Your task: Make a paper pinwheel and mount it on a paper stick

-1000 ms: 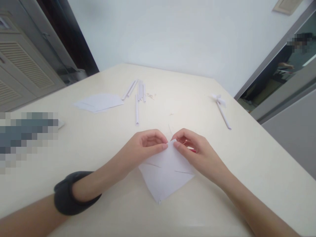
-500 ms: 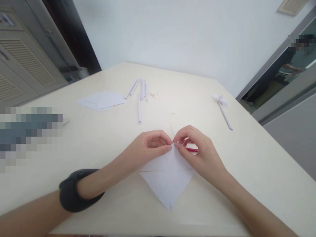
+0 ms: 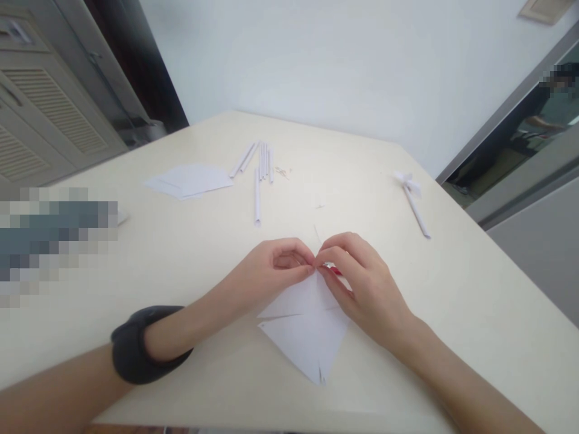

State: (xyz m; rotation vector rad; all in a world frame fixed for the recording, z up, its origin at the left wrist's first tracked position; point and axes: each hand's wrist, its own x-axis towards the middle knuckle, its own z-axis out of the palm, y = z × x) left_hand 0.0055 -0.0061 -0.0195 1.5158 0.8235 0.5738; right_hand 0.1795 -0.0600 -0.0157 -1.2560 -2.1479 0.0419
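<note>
A white sheet of paper lies folded into a triangle on the cream table, its point toward me. My left hand and my right hand pinch the sheet's far corner together between thumbs and forefingers, fingertips touching. A small red object shows under my right hand's fingers. A dark band circles my left wrist.
Several rolled white paper sticks lie at the table's far side, next to a stack of paper sheets. A finished paper stick with a bow-like top lies at the right. A blurred patch covers the left.
The folded paper has turned a little, so its near point has shifted right. My right hand has closed in over the corner, covering more of the red object.
</note>
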